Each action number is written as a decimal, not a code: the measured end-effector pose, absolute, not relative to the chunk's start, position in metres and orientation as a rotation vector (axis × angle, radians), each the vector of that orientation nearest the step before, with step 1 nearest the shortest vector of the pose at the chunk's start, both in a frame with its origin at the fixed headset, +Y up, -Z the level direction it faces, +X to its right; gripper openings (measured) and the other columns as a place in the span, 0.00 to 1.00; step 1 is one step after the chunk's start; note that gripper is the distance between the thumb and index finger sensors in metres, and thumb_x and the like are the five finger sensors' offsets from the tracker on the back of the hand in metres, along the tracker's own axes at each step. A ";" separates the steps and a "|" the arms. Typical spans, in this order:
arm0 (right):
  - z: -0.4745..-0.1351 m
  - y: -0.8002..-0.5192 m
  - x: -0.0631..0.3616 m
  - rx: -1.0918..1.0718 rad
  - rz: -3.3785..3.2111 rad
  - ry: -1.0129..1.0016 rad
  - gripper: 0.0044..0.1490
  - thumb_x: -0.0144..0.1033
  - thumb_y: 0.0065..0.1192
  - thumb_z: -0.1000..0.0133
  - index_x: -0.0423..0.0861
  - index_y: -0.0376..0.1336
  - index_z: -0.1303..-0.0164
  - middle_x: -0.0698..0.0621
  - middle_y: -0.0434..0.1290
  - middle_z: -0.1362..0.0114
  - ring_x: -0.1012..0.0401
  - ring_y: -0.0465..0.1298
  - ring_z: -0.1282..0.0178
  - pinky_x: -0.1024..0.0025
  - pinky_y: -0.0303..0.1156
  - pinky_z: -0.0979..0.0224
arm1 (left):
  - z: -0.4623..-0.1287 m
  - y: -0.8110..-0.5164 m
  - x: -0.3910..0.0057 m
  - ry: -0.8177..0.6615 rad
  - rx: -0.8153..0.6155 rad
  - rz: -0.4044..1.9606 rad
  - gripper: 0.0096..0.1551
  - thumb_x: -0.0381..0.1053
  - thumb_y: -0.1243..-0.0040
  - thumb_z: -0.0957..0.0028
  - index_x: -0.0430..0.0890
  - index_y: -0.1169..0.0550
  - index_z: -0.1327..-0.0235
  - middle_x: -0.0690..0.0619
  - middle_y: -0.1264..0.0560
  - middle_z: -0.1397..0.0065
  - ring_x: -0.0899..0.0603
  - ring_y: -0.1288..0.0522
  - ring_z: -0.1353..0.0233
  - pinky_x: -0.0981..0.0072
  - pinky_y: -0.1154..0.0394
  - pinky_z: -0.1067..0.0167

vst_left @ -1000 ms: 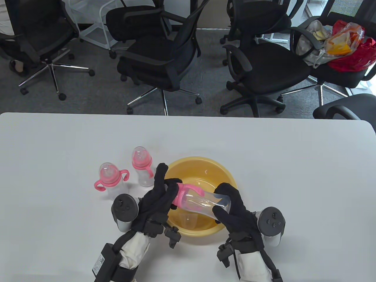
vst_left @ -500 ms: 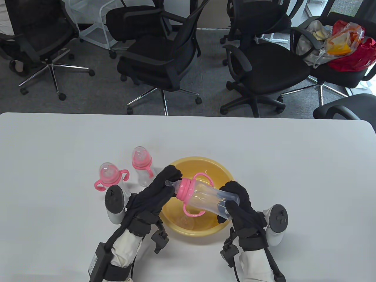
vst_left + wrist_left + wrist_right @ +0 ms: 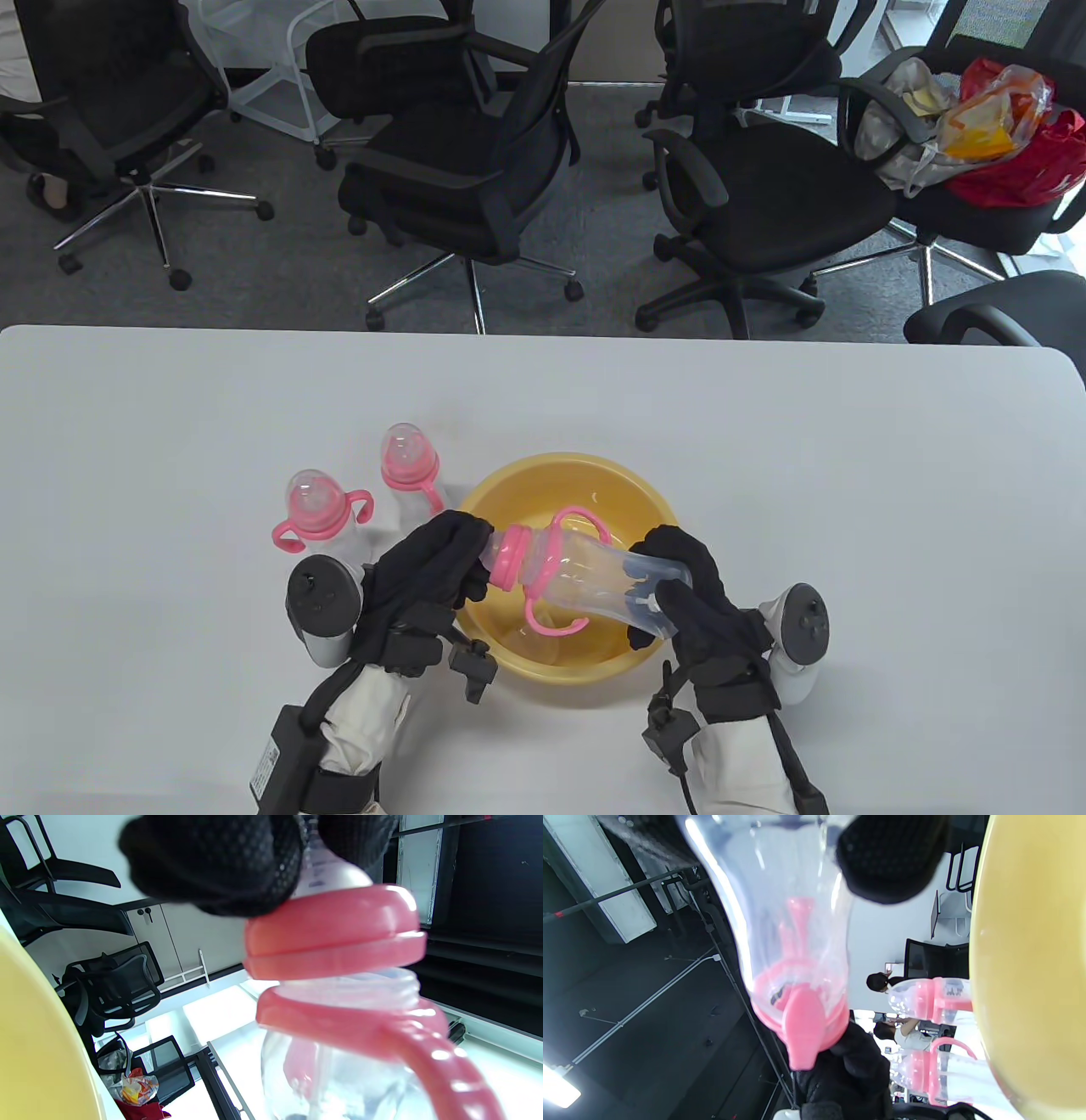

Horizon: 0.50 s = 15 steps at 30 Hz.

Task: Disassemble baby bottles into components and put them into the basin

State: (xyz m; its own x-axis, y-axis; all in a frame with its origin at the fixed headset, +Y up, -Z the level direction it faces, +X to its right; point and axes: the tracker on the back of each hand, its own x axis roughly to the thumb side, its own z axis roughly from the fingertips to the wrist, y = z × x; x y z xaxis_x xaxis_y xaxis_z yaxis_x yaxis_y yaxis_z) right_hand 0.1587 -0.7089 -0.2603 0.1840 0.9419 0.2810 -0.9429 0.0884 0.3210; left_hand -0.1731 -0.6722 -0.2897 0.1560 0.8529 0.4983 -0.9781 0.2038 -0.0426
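Note:
A clear baby bottle with pink handles lies tilted in the air over the yellow basin. My left hand grips its nipple end, just above the pink collar. In the left wrist view my fingers curl round the nipple, and bare thread shows between the collar and the handle ring. My right hand grips the bottle's base, and its thumb presses the clear wall. Something clear lies in the basin.
Two more capped bottles with pink collars stand left of the basin, one with handles spread and one behind it. They also show in the right wrist view, the nearer bottle beside the basin wall. Office chairs stand beyond the table's far edge.
The bottle has turned about its axis, so its handles swung round. My left hand slid from the collar to the nipple end and drew left. The right hand barely moved.

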 end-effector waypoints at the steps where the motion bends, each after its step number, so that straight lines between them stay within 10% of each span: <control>1: -0.260 -0.709 0.159 0.480 1.399 -0.001 0.50 0.62 0.51 0.34 0.42 0.40 0.15 0.31 0.52 0.21 0.38 0.65 0.44 0.64 0.79 0.47 | -0.289 -0.672 -0.174 -0.454 0.328 1.347 0.25 0.58 0.44 0.35 0.36 0.14 0.59 0.46 0.16 0.66 0.50 0.17 0.70 0.72 0.20 0.79; 15: -0.266 -0.714 0.174 0.459 1.390 0.059 0.50 0.62 0.51 0.34 0.41 0.42 0.15 0.31 0.54 0.21 0.38 0.65 0.45 0.64 0.79 0.49 | -0.275 -0.649 -0.187 -0.411 0.398 1.539 0.24 0.56 0.45 0.34 0.35 0.15 0.57 0.46 0.16 0.65 0.51 0.17 0.69 0.73 0.20 0.78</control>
